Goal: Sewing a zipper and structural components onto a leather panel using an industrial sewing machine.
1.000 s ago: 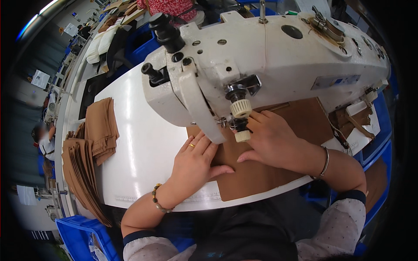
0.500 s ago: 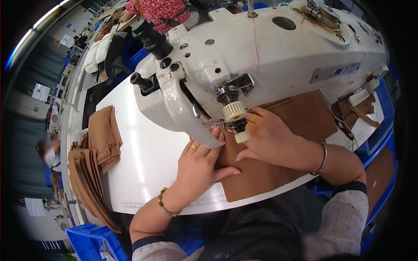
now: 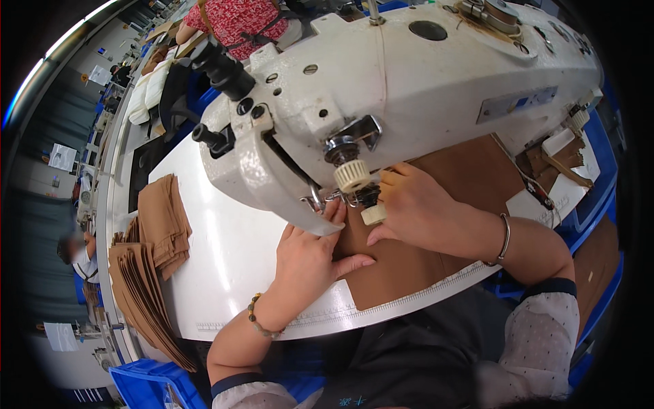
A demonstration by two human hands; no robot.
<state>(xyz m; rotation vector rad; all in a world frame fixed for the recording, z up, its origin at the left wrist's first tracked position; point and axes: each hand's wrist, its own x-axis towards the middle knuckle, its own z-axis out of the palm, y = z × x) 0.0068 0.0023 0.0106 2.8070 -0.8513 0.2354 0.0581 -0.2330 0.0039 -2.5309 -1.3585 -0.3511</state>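
A brown fabric piece point(image 3: 395, 276) lies on the white table under the head of a white sewing machine point(image 3: 422, 75). My left hand point(image 3: 306, 255) rests on its left edge, thumb spread apart and fingers stretched toward the presser foot point(image 3: 332, 198). Those fingertips are partly behind the machine's curved lever. On the right part of the same piece lies my right hand point(image 3: 419, 211), thumb apart from its bent fingers. Its fingertips are partly hidden beside the cream tension knobs point(image 3: 352, 175). Both hands press down on the fabric, with no pinch visible.
Stacked brown fabric pieces point(image 3: 139, 286) hang over the table's left side. Brown scraps point(image 3: 552, 160) lie at the right behind the machine. A ruler strip point(image 3: 436, 279) runs along the near edge. Blue bins point(image 3: 153, 382) stand below. A person in red point(image 3: 238, 24) sits beyond.
The brown fabric has shifted slightly away from the table's near edge, baring more of the ruler strip. Both hands keep nearly the same pose on it. The whole view has shifted a little.
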